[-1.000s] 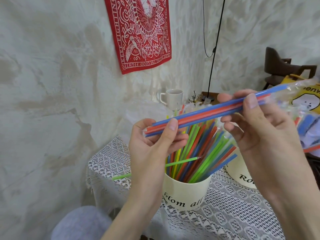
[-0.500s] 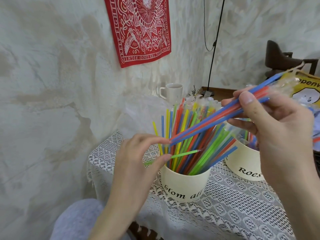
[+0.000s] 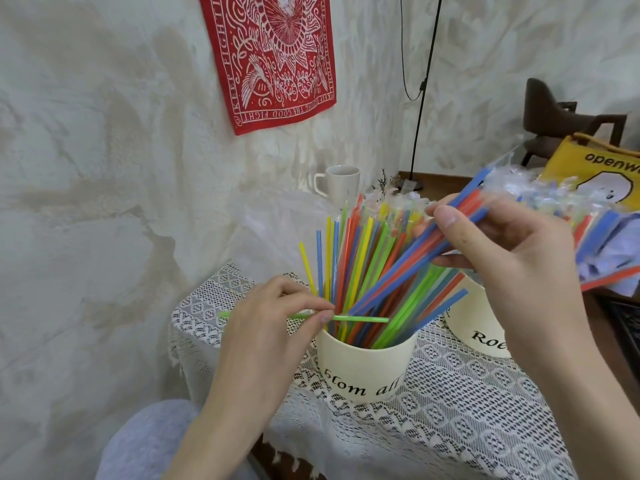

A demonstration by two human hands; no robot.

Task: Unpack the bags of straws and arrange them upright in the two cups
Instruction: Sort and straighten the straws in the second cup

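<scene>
In the head view, the left hand point(image 3: 277, 317) reached in from the near left, knuckles up, its thumb and forefinger pinching a single green straw point(image 3: 360, 319) that lay level across the front of the near cup point(image 3: 363, 368). The right hand point(image 3: 502, 258) was raised on the right, thumb on top and fingers beneath, gripping a bundle of blue and red straws point(image 3: 415, 258) still in clear wrap; the bundle slanted down to the left, its lower end among the coloured straws standing in the near cup. The second cup point(image 3: 474, 327) stood just right of the first on the lace cloth point(image 3: 450, 410), partly hidden behind the right wrist. Against half a second before, the bundle's lower end had dropped from beside the left fingertips into the cup's straws, and the left hand had closed on the green straw. A white mug point(image 3: 341, 185) stood far back.
</scene>
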